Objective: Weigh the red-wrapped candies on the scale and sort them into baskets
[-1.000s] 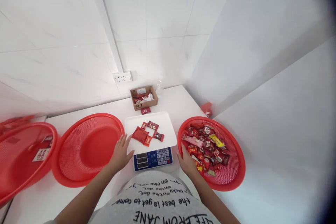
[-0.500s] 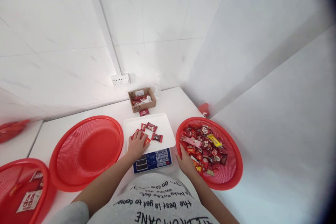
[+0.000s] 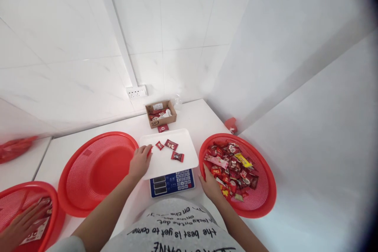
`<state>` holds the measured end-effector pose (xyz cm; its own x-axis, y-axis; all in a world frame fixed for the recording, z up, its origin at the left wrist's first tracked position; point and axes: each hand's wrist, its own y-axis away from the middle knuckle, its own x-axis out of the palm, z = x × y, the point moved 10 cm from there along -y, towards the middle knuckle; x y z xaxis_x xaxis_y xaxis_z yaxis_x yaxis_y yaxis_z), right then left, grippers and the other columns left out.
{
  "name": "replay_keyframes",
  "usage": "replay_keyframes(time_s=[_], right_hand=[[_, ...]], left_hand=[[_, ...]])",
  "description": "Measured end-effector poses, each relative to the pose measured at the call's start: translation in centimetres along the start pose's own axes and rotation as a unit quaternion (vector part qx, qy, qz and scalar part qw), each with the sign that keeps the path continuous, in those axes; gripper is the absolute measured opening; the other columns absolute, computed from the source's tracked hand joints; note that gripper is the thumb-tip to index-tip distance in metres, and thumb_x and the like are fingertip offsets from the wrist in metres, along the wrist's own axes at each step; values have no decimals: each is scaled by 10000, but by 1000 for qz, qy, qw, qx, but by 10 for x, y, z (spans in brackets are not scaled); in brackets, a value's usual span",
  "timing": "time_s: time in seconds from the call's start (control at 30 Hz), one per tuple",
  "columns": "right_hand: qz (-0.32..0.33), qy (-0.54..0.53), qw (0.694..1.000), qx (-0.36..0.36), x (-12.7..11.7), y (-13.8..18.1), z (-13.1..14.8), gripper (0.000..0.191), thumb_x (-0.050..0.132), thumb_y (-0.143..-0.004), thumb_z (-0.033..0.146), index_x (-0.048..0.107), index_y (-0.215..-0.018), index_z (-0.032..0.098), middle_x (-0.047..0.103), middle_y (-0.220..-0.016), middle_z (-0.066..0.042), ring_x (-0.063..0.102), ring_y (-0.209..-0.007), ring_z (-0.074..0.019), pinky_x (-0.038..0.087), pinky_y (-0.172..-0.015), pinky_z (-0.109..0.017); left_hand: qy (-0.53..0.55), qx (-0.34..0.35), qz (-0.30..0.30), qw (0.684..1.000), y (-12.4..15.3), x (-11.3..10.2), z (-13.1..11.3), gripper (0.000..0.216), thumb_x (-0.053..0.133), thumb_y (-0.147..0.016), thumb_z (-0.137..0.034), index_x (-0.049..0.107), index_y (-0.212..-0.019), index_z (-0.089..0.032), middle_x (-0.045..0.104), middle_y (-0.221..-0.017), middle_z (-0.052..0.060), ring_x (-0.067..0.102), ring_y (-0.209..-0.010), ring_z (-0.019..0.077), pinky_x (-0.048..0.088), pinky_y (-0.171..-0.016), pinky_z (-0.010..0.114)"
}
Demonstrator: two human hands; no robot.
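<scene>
My left hand (image 3: pixel 140 162) is closed on red candy packets at the left edge of the white scale tray (image 3: pixel 186 161); a red bit shows past its fingertips. Three small red packets (image 3: pixel 171 144) still lie on the tray. Below the tray is the scale's blue keypad (image 3: pixel 172 182). My right hand (image 3: pixel 210 185) rests on the near left rim of the red basket of candies (image 3: pixel 265 201), fingers curled on the rim. An empty red basket (image 3: pixel 97 169) sits just left of my left hand.
A small cardboard box (image 3: pixel 161 113) with packets stands at the back by a wall socket (image 3: pixel 136 91). At bottom left another person's hand (image 3: pixel 20 224) reaches into a third red basket (image 3: pixel 12 204). White walls close in the table on the right.
My left hand moved onto the tray, closed on the larger red packets, and has drawn them to the tray's left edge. Another person's hand has appeared at bottom left.
</scene>
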<state>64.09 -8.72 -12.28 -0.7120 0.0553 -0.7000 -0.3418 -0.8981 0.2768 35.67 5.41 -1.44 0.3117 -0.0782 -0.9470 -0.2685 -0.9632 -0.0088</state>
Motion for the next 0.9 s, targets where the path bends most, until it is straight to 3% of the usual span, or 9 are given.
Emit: replay_keyframes(time_s=[0.13,0.2,0.3,0.4,0.5,0.6,0.77,0.9], right_hand=[[8,9,1000,10,0,0,-1,603,351,-828,330,288,-1371,74,399,-1387,-145,372,-1283,-206,294,-1051,-330],[8,11,1000,7,-1,0,1,599,351,-829,326,293,-1368,71,393,-1391,-146,368,-1285,-207,288,-1056,-333],[2,10,1000,4,-3,1,3,588,368,-825,318,315,-1357,74,411,-1378,-151,384,-1275,-209,302,-1047,-333],[-5,5,1000,3,-3,1,3,577,375,-822,316,334,-1347,81,421,-1371,-154,392,-1269,-220,309,-1043,-354],[-2,-4,1000,4,-1,0,1,576,369,-822,312,329,-1349,84,412,-1378,-149,383,-1275,-220,305,-1046,-362],[0,-7,1000,6,1,-1,-1,580,369,-820,305,322,-1351,78,409,-1381,-148,387,-1272,-219,310,-1043,-362],[-4,-9,1000,13,0,-1,0,574,364,-818,294,316,-1359,110,427,-1373,-118,401,-1262,-199,317,-1039,-350],[-9,-8,1000,9,-1,0,2,579,361,-816,286,321,-1355,80,427,-1369,-137,404,-1260,-208,319,-1036,-344]], left_hand=[[-21,-92,-42,995,8,-34,54,425,284,-904,-379,421,-1284,-246,491,-1258,85,427,-1141,278,467,-739,347],[-43,-108,-38,992,12,-34,72,451,283,-900,-385,403,-1301,-217,471,-1290,102,412,-1173,292,449,-823,395],[-84,-98,-44,991,14,-21,79,502,335,-884,-399,389,-1317,-150,377,-1378,149,274,-1290,330,294,-1002,496],[-76,-39,-41,995,8,6,58,552,399,-860,-425,383,-1323,-123,276,-1437,172,136,-1348,336,191,-1060,503],[-6,31,11,999,-5,45,21,569,414,-855,-444,342,-1351,-176,220,-1469,135,141,-1359,289,236,-1061,449],[43,59,74,995,-23,79,-13,664,472,-816,-486,281,-1382,-196,169,-1485,137,156,-1355,295,266,-1044,439],[14,124,122,985,-50,103,-68,841,531,-712,-629,221,-1405,-267,109,-1498,138,63,-1357,361,130,-1035,579],[-18,214,143,966,-44,111,-104,691,474,-741,-649,387,-1325,-289,249,-1463,115,155,-1342,342,107,-1035,584]])
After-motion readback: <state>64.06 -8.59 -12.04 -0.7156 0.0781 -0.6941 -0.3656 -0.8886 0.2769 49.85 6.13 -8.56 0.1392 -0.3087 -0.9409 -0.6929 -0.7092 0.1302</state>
